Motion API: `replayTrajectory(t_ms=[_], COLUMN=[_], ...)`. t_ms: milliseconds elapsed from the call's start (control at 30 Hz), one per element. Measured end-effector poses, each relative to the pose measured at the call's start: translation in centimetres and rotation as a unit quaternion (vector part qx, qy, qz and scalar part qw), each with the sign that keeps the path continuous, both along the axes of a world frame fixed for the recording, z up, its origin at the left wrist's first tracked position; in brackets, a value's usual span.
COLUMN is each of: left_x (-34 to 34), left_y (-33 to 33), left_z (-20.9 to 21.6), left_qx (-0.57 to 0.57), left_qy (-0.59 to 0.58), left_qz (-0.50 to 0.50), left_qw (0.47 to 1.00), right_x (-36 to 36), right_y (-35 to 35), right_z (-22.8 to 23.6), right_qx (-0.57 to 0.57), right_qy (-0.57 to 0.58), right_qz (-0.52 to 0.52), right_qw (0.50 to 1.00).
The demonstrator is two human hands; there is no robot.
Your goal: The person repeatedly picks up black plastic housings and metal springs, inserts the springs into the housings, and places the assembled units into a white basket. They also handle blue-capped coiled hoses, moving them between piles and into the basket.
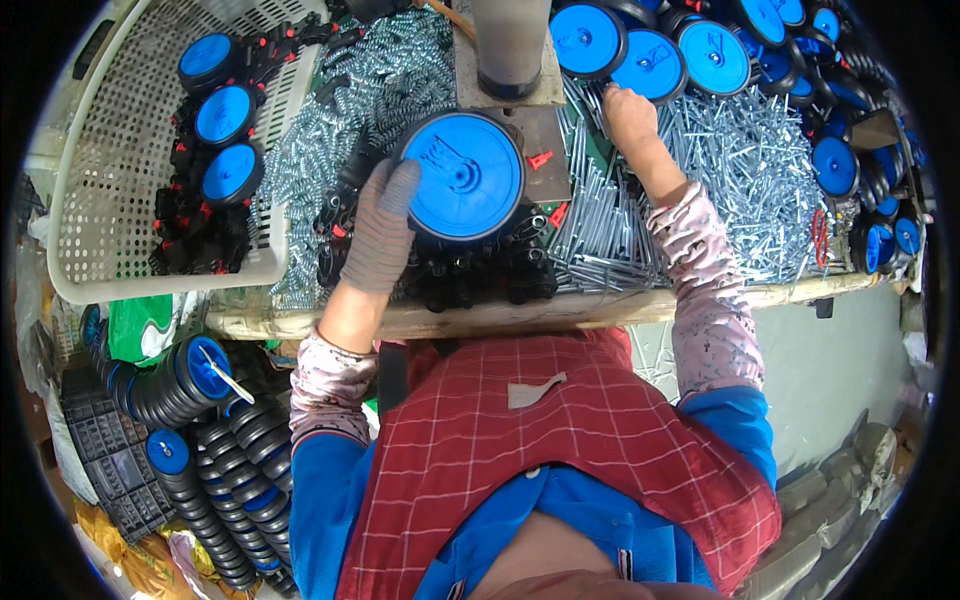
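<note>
My left hand (384,225), in a grey striped knit glove, grips a blue plastic wheel (470,195) with a black tyre by its left edge. The wheel's blue face is turned up, above several black plastic parts (450,280) at the bench's front edge. Bare and with bent fingers, my right hand (632,122) is at the near rim of another blue wheel (650,66) farther back. Whatever lies between those fingertips is hidden. Beneath and beside that hand spreads a heap of metal pins (740,160).
A metal post (508,45) on a plate stands behind the held wheel. Metal springs (375,100) are heaped beside a white perforated basket (75,235) holding wheels and black parts. Small red pieces (558,214) lie centrally. Stacked wheels (205,480) are at lower left.
</note>
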State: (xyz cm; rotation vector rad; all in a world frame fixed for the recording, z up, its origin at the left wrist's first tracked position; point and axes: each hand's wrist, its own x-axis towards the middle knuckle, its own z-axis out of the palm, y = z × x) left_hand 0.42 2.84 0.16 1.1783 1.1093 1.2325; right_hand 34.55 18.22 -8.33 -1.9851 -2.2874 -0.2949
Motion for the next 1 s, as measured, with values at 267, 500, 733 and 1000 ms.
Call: replayTrajectory(t_ms=[267, 500, 733, 1000], left_x=[1.2, 1.3, 2.2, 1.9], left_y=[-0.6, -0.6, -0.6, -1.3], left_z=[0.3, -1.0, -0.2, -1.1], left_qx=[-0.096, -0.156, -0.160, -0.168], left_qy=[-0.126, -0.263, -0.285, -0.284], left_qz=[-0.038, -0.077, -0.099, -0.099], left_qw=[0.987, 0.949, 0.940, 0.939], right_x=[0.4, 3.1, 3.2, -2.1], right_y=[0.2, 1.0, -2.1, -7.7], right_z=[-0.4, -0.3, 0.0, 7.1], right_qx=[-0.007, 0.000, -0.029, -0.013], right_qy=[0.013, 0.092, 0.169, 0.546], right_qz=[-0.047, 0.041, 0.045, 0.003], right_qw=[0.999, 0.995, 0.984, 0.838])
